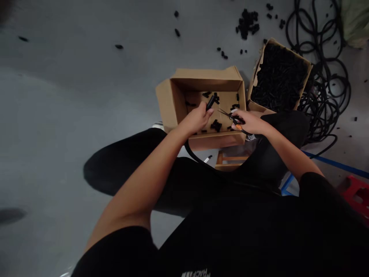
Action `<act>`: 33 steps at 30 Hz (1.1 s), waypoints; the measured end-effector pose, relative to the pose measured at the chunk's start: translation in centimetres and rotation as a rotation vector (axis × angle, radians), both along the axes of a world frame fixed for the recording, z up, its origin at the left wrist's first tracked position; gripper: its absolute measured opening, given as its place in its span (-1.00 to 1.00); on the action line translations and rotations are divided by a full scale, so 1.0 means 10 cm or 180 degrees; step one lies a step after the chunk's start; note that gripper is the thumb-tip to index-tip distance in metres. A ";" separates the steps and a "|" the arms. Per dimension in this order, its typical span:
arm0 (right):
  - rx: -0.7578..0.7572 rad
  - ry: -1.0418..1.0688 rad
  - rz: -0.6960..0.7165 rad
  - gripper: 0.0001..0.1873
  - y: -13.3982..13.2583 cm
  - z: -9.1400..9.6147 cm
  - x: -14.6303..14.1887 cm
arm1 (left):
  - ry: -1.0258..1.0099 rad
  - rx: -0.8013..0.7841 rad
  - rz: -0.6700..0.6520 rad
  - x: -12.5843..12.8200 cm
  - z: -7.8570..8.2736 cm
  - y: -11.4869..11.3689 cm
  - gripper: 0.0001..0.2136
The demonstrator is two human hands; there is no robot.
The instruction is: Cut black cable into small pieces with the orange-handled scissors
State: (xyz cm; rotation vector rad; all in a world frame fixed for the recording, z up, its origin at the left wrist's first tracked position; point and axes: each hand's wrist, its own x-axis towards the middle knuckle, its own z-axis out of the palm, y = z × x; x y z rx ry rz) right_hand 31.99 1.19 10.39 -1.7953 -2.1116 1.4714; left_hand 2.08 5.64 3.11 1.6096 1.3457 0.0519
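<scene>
My left hand (200, 117) is closed around a black hose (211, 102), whose short end sticks up past the thumb. From below that hand, the hose appears to run down over my lap. Scissors (238, 127) with orange and black handles are in my right hand (251, 120). Their blades point left toward the hose end, slightly parted and apart from it. Both hands are over an open cardboard box (206, 74). Several short black pieces (216, 125) lie scattered on its bottom.
At the right, a second cardboard box (306, 77) is full of black pieces (281, 77). Beyond it lie coils of black hose (328, 57). Loose black pieces (247, 24) are strewn on the grey floor (86, 77). A red plastic object (356, 192) stands at far right.
</scene>
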 end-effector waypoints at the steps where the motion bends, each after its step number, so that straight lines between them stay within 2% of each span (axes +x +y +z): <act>1: -0.0113 -0.0011 -0.0019 -0.45 0.04 -0.07 -0.06 | -0.0024 -0.0031 0.0033 0.00 -0.02 -0.01 -0.76; 4: -0.0458 0.0122 -0.0234 -0.47 0.10 -0.25 -0.18 | -0.0157 -0.0146 0.0006 0.06 -0.07 -0.10 -0.77; 8: -0.0686 0.0287 -0.0406 -0.54 0.12 -0.38 -0.21 | -0.0224 -0.0260 -0.0092 0.16 -0.15 -0.21 -0.72; 10: -0.0704 0.0290 -0.0429 -0.53 0.15 -0.42 -0.21 | -0.0276 -0.0262 0.0107 0.15 -0.21 -0.23 -0.69; 14: -0.0904 0.0463 -0.0487 -0.33 0.24 -0.51 -0.25 | -0.0545 -0.0079 0.0839 0.06 -0.36 -0.27 -0.63; 16: -0.1002 0.0520 -0.0531 -0.25 0.26 -0.56 -0.29 | -0.0633 -0.0014 0.0987 0.05 -0.44 -0.32 -0.66; 22: -0.0887 0.0391 -0.0361 -0.21 0.20 -0.70 -0.34 | -0.1021 -0.0003 0.0751 0.17 -0.57 -0.50 -0.64; 28: -0.0819 0.0127 -0.0343 -0.26 0.15 -0.75 -0.33 | -0.0698 -0.0109 0.0610 0.14 -0.65 -0.52 -0.61; 30: -0.0874 0.0165 -0.0279 -0.29 0.14 -0.76 -0.33 | -0.0821 -0.0252 0.0615 0.15 -0.64 -0.53 -0.62; 33: -0.0870 0.0351 -0.0154 -0.31 0.14 -0.74 -0.32 | -0.1432 -0.0757 0.0689 0.14 -0.61 -0.51 -0.53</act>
